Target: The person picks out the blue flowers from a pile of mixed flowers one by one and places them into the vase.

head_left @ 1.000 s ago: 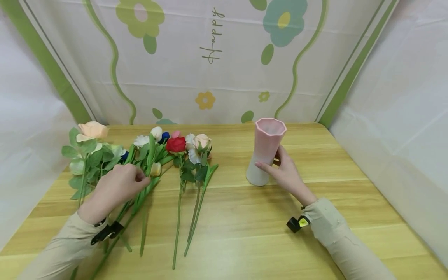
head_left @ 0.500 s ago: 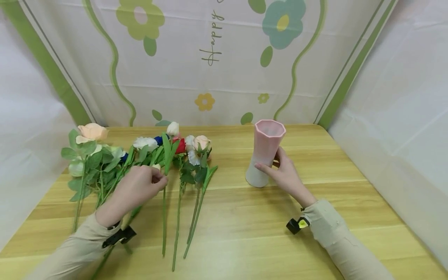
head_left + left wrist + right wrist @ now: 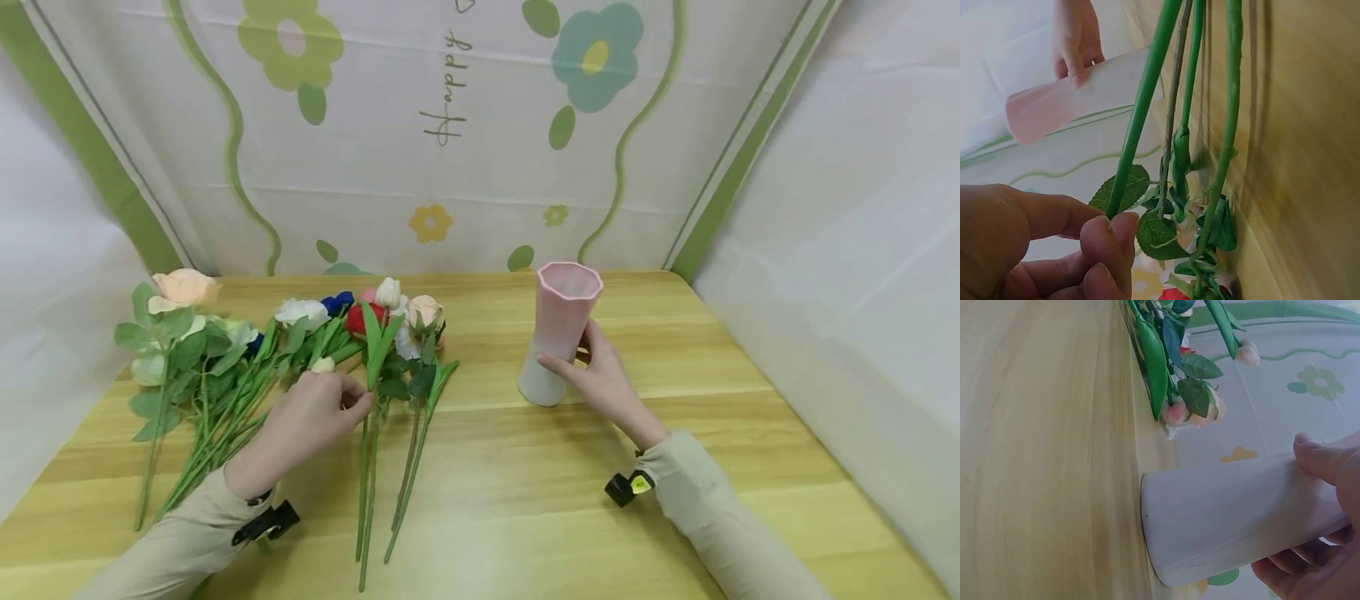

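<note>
Vase point(image 3: 562, 321) stands upright on surface point(image 3: 480, 517), right hand point(image 3: 606, 379) curled round its middle, likely to steady it. Left hand point(image 3: 303, 425), well apart, pinches white tulip point(image 3: 388, 292) by green stem point(image 3: 1140, 119), held off surface, presumably to keep it clear of other flowers point(image 3: 302, 312) lying nearby.

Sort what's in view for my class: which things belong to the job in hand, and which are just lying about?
Apparently in the job:
left hand, pinching the stem of the white-budded flower
right hand, gripping the pink-and-white vase

Lying on the table, in neither hand, possibly spare or for later:
red rose
blue flower
far-left peach rose
</note>
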Available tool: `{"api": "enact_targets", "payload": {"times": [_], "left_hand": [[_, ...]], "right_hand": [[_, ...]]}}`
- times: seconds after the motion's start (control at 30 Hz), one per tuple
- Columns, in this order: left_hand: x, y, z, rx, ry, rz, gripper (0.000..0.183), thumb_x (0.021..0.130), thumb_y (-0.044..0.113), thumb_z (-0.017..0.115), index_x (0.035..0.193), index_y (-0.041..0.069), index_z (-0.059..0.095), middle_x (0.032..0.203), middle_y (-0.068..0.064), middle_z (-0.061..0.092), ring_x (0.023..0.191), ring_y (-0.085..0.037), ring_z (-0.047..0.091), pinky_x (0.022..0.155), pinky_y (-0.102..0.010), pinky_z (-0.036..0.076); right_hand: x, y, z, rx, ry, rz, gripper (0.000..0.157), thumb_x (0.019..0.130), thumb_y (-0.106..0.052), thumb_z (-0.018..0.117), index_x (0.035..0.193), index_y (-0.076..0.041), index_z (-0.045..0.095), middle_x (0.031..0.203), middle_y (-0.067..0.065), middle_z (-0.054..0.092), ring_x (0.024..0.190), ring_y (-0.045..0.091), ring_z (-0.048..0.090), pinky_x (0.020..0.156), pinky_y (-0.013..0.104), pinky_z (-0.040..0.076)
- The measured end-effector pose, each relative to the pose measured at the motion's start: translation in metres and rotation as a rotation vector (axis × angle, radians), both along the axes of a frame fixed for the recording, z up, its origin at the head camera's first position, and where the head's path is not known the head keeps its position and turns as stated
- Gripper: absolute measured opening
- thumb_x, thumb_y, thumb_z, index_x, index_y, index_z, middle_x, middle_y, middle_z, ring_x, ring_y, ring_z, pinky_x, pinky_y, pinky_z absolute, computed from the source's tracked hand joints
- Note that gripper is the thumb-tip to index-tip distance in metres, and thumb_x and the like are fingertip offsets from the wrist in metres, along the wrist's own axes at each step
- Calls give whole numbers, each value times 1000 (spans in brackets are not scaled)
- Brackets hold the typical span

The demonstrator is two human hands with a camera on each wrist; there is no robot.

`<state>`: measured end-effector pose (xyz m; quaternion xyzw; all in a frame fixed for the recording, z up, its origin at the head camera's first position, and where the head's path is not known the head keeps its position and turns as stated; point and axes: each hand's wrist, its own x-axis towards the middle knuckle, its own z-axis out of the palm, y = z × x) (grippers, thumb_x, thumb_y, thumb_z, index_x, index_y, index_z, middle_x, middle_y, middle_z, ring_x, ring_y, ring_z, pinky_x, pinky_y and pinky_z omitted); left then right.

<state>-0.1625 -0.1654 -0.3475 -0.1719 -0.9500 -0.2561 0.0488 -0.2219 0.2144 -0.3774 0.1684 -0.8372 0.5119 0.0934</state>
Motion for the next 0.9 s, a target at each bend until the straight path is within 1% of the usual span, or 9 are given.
{"api": "enact_targets", "payload": {"times": [0.07,0.13,0.3,0.4,0.63,0.77,0.9], "left_hand": [[0,0,-1,8,-27,-1,28,93,14,61,65,17,60,52,8,44,43,-7,34,42,-25,30],[0,1,-3,12,-40,0,30,93,14,60,63,17,57,52,8,41,43,-7,33,42,-25,30],[-1,1,-5,15,-16,-5,37,92,12,59,58,18,46,50,9,32,43,-5,30,43,-24,27],[-1,0,-6,15,-3,-1,39,92,11,59,57,18,43,50,10,28,43,-5,28,42,-24,26],[-1,1,-4,3,5,-1,40,92,11,61,56,19,44,49,11,26,43,-5,26,43,-23,24],[-2,0,-5,8,-31,2,42,91,10,61,55,20,40,49,12,24,42,-5,26,43,-23,24],[-4,1,-6,19,-77,7,43,91,11,61,54,20,38,48,12,24,42,-6,27,44,-24,25]], "right_hand": [[1,-1,0,-5,1,-1,68,88,-29,77,140,-6,41,130,11,54,117,27,54,97,48,44],[2,-1,0,-7,2,-1,68,88,-29,77,140,-6,41,130,11,54,117,26,54,98,48,43],[3,0,0,-2,14,10,69,89,-27,76,142,-5,39,131,11,53,118,27,53,98,49,43],[1,-1,0,1,19,18,68,89,-27,76,142,-7,39,132,10,53,118,26,53,98,49,43],[-1,0,0,0,6,16,69,89,-26,76,144,-7,38,133,12,52,119,27,52,99,49,42],[-1,0,-2,19,5,11,71,89,-29,76,144,-7,38,133,11,52,118,27,53,98,49,43],[-1,1,1,42,17,14,71,88,-30,77,143,-6,38,132,11,52,117,27,53,97,50,44]]}}
